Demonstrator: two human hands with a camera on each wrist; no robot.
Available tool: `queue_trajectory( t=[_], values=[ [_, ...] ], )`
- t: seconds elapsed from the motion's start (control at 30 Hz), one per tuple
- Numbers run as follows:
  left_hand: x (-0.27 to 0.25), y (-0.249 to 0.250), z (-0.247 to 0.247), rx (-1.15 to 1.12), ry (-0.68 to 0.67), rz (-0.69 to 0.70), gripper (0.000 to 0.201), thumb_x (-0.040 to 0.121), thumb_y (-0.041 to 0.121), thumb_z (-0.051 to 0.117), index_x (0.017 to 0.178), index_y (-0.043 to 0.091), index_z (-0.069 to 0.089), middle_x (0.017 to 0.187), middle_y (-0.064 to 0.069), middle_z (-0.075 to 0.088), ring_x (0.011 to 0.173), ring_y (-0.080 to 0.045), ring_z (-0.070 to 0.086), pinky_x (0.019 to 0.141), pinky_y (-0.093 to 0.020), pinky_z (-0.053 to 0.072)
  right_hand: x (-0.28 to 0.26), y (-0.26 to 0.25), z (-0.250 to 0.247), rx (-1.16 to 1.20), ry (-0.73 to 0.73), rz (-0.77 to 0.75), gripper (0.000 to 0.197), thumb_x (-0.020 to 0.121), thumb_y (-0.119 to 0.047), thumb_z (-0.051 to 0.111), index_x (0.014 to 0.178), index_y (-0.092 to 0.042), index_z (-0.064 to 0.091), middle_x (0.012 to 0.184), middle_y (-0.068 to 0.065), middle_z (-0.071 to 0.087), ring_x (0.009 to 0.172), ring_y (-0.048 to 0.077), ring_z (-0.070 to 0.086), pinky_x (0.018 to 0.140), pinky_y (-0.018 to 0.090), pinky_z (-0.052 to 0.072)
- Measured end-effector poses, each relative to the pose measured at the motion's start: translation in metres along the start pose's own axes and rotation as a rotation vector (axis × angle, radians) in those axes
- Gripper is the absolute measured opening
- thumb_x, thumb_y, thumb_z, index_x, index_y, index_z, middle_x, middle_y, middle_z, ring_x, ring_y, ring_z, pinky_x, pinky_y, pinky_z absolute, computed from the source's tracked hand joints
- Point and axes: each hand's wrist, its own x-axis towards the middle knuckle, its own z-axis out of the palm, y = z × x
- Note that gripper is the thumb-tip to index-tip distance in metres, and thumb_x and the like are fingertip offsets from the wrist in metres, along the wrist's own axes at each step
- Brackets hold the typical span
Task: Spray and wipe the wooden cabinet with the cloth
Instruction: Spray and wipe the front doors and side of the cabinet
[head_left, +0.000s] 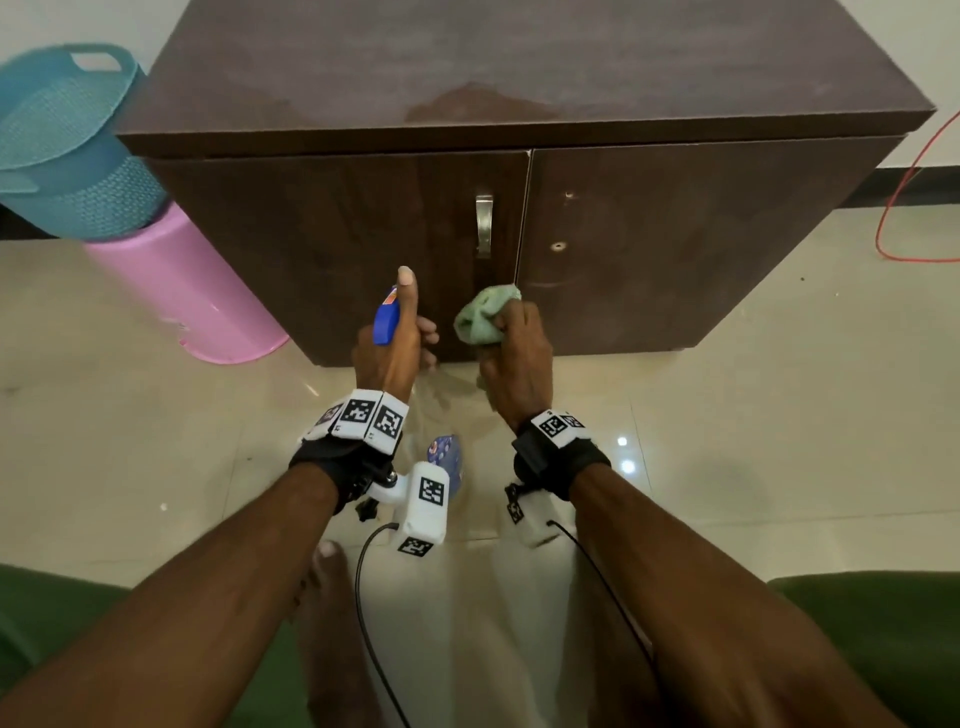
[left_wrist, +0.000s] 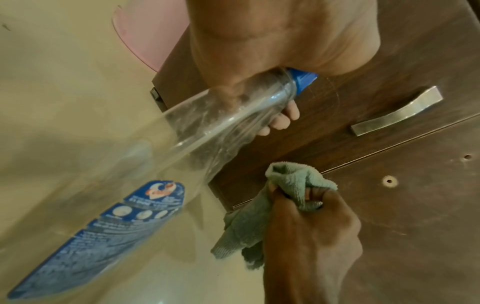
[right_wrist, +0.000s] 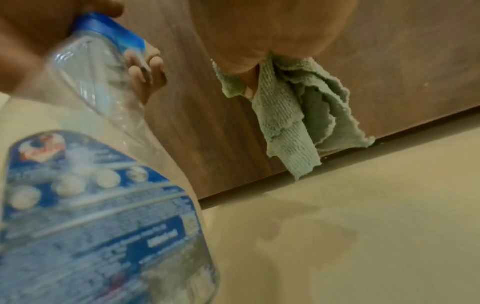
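Left hand (head_left: 392, 345) wraps the spray bottle (left_wrist: 228, 127), nozzle aimed at the wooden cabinet (head_left: 363, 218) door at twelve o'clock, likely ready to mist. Right hand (head_left: 517, 358) bunches the cloth (head_left: 485, 317) just beside the door, poised to wipe.

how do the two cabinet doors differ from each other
The left door carries a metal handle; the right door has none, only two bare screw holes. The left hand holds the spray bottle before the left door; the right hand holds the cloth near the seam. Both are dark wood and closed.
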Motion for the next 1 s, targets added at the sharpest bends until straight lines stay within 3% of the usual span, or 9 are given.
queue_trajectory(
  t=[0.1, 0.2, 0.37, 0.43, 0.53, 0.67, 0.77, 0.9, 1.0],
  values=[
    [-0.006, 0.004, -0.002, 0.025, 0.032, 0.001, 0.059, 0.09, 0.075, 0.042, 0.079, 0.024, 0.068, 0.076, -0.003, 0.072, 0.064, -0.022, 0.067, 0.079, -0.042, 0.059, 0.018, -0.044, -0.01, 0.067, 0.092, -0.136, 0.022, 0.084, -0.016, 0.049, 0.098, 0.0, 0.054, 0.097, 0.015, 0.055, 0.072, 0.031, 0.057, 0.053, 0.037, 0.048],
    [-0.014, 0.014, -0.007, 0.075, 0.039, 0.051, 0.054, 0.089, 0.073, 0.045, 0.077, 0.025, 0.066, 0.081, -0.007, 0.073, 0.08, -0.029, 0.071, 0.083, -0.045, 0.059, 0.025, -0.075, -0.021, 0.149, 0.221, -0.176, 0.021, 0.084, -0.015, 0.052, 0.098, -0.001, 0.056, 0.095, 0.012, 0.056, 0.073, 0.024, 0.056, 0.056, 0.033, 0.046],
    [-0.021, 0.029, -0.014, -0.001, 0.029, 0.046, 0.064, 0.09, 0.072, 0.047, 0.076, 0.014, 0.069, 0.07, -0.003, 0.071, 0.056, -0.017, 0.061, 0.063, -0.033, 0.053, 0.033, -0.081, -0.039, 0.201, 0.512, -0.109, 0.027, 0.085, -0.019, 0.068, 0.096, 0.003, 0.055, 0.096, 0.014, 0.054, 0.079, 0.019, 0.054, 0.061, 0.029, 0.048],
    [-0.022, 0.028, -0.015, -0.013, 0.041, 0.038, 0.064, 0.09, 0.072, 0.047, 0.079, 0.014, 0.07, 0.071, -0.002, 0.071, 0.053, -0.015, 0.059, 0.059, -0.029, 0.051, 0.046, -0.085, -0.041, 0.145, 0.437, -0.062, 0.037, 0.082, -0.024, 0.075, 0.102, 0.0, 0.053, 0.1, 0.013, 0.055, 0.084, 0.02, 0.058, 0.066, 0.027, 0.05],
    [-0.023, 0.023, -0.013, -0.007, 0.019, 0.023, 0.063, 0.091, 0.071, 0.047, 0.081, 0.013, 0.07, 0.072, -0.002, 0.071, 0.055, -0.015, 0.06, 0.057, -0.028, 0.05, 0.055, -0.086, -0.037, 0.042, 0.336, -0.045, 0.028, 0.072, -0.002, 0.067, 0.097, -0.003, 0.053, 0.095, 0.011, 0.059, 0.076, 0.024, 0.06, 0.06, 0.036, 0.052],
    [-0.017, 0.016, -0.011, 0.016, 0.009, 0.002, 0.057, 0.091, 0.072, 0.045, 0.078, 0.022, 0.068, 0.074, -0.001, 0.071, 0.063, -0.018, 0.065, 0.066, -0.035, 0.055, 0.054, -0.076, -0.032, 0.103, 0.374, 0.013, 0.028, 0.068, -0.005, 0.068, 0.092, -0.006, 0.054, 0.084, 0.002, 0.065, 0.07, 0.018, 0.062, 0.057, 0.023, 0.038],
    [-0.011, 0.013, -0.009, 0.01, 0.009, -0.028, 0.059, 0.091, 0.072, 0.044, 0.077, 0.02, 0.067, 0.075, -0.003, 0.071, 0.065, -0.019, 0.065, 0.069, -0.037, 0.055, 0.056, -0.07, -0.033, 0.185, 0.363, 0.047, 0.028, 0.071, -0.011, 0.076, 0.09, -0.009, 0.055, 0.078, -0.006, 0.064, 0.069, 0.014, 0.065, 0.057, 0.024, 0.045],
    [-0.01, 0.013, 0.002, 0.013, 0.025, -0.04, 0.06, 0.089, 0.074, 0.046, 0.075, 0.019, 0.067, 0.071, -0.002, 0.07, 0.064, -0.018, 0.065, 0.066, -0.034, 0.054, 0.063, -0.059, -0.048, 0.343, 0.236, 0.09, 0.033, 0.068, -0.019, 0.083, 0.092, -0.014, 0.061, 0.081, -0.014, 0.063, 0.076, 0.006, 0.063, 0.071, 0.026, 0.053],
    [-0.012, 0.017, 0.013, 0.016, -0.006, -0.013, 0.049, 0.088, 0.075, 0.047, 0.075, 0.032, 0.065, 0.07, 0.0, 0.07, 0.067, -0.019, 0.067, 0.073, -0.042, 0.058, 0.063, -0.051, -0.052, 0.341, 0.159, 0.001, 0.034, 0.071, -0.014, 0.079, 0.101, -0.011, 0.063, 0.095, -0.005, 0.071, 0.087, 0.011, 0.068, 0.078, 0.03, 0.055]
  ],
)
